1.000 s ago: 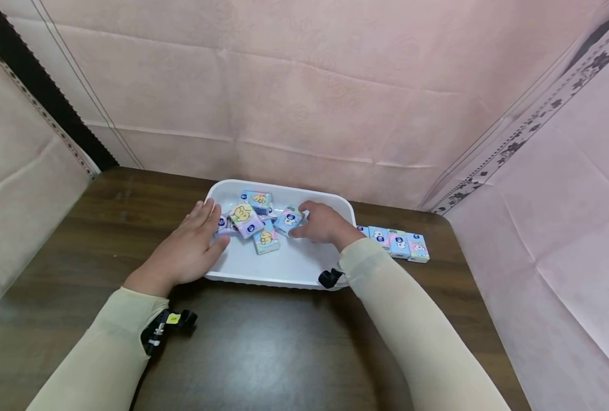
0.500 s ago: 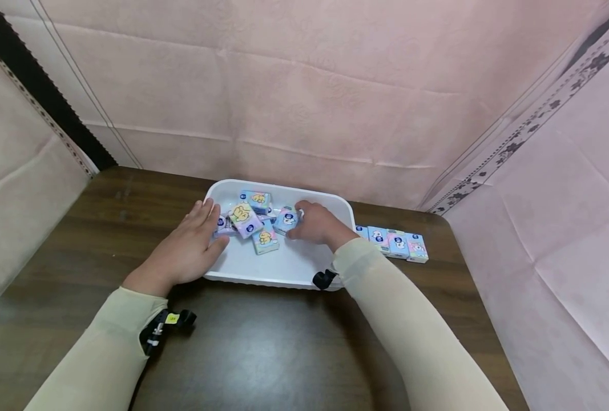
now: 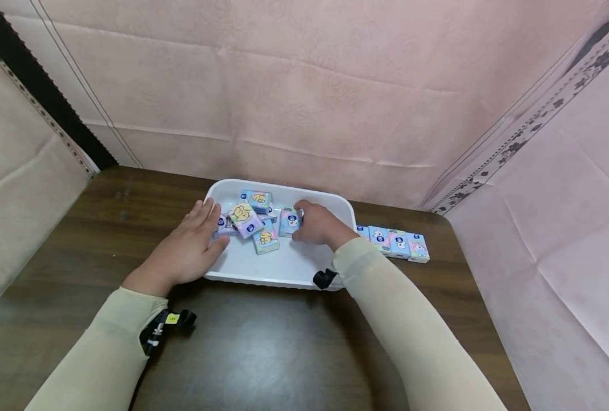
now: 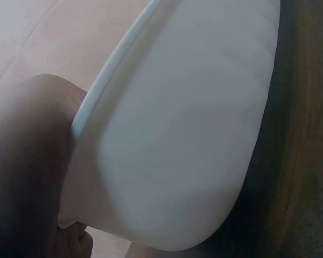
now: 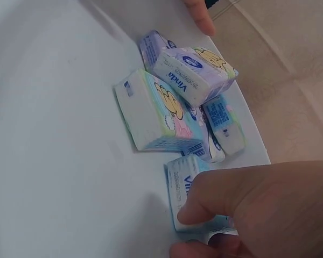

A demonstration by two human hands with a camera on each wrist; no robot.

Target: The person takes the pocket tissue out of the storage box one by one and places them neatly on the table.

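R hand (image 3: 321,225) pinches Vinda pack (image 3: 288,222) toward tray (image 3: 283,267) far edge, prob. picking; next needs lift. L hand (image 3: 187,249) straight-fingered, L edge.

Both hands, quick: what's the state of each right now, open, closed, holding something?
Left hand: open, resting against the white tray.
Right hand: closed, holding a small blue pack.
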